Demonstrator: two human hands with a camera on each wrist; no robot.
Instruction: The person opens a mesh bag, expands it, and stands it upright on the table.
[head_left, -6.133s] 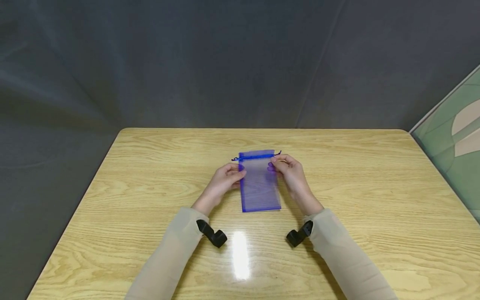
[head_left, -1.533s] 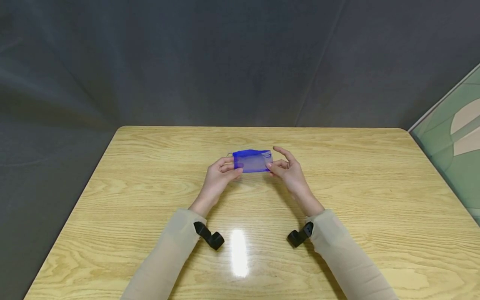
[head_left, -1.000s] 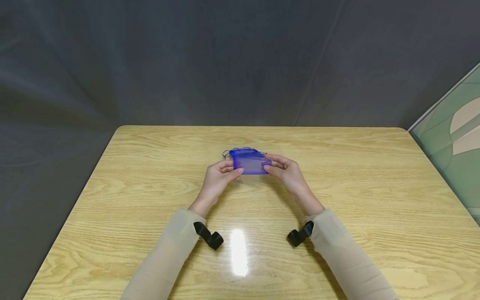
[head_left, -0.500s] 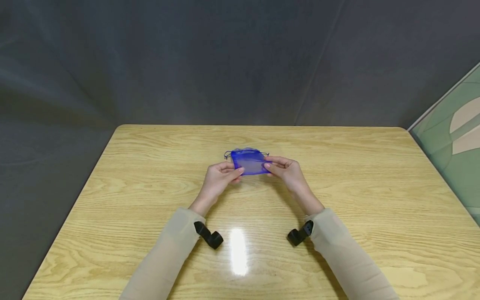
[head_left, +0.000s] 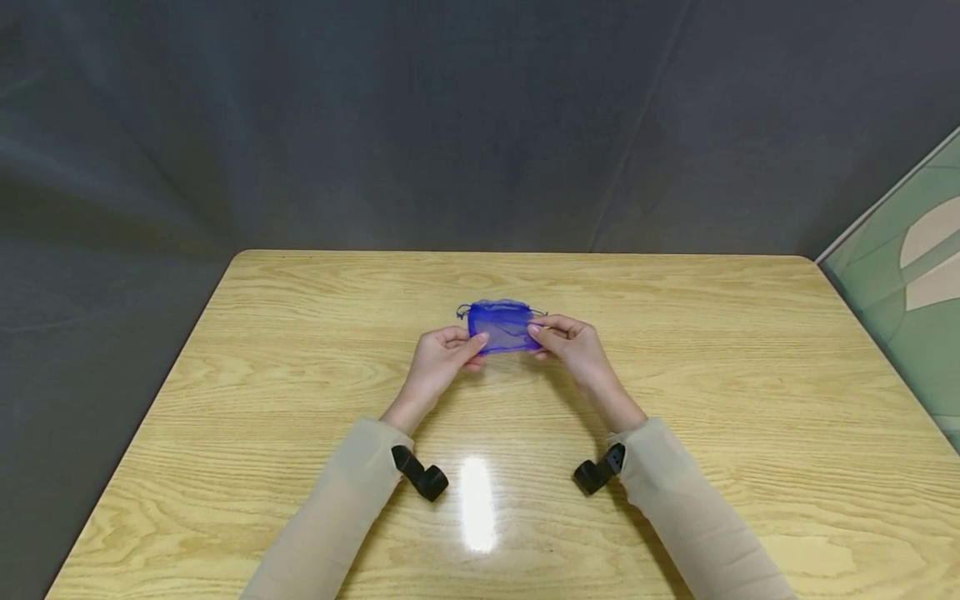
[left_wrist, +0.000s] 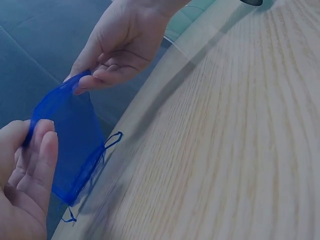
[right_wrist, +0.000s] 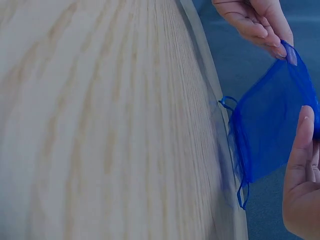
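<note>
A sheer blue drawstring pouch [head_left: 502, 327] hangs between both hands over the table, folded to about half its full length. My left hand [head_left: 442, 358] pinches its left edge between thumb and fingers. At the opposite edge, my right hand [head_left: 577, 350] pinches the pouch in the same way. Both wrist views show the pouch [left_wrist: 75, 135] held up off the wood, its gathered cord end toward the table. Small cord loops [right_wrist: 243, 196] stick out at the two sides of that end. Fingers behind the mesh are partly hidden.
The wooden table [head_left: 712, 375] spreads out under the hands, with a bright light reflection near its front. A dark curtain [head_left: 450, 125] stands behind it. At the right is a green patterned panel [head_left: 915, 275].
Since the oldest frame the pouch has gone from hanging full length to folded in half. In the last second the right fingers have come down onto its edge, and the pouch has shifted slightly nearer.
</note>
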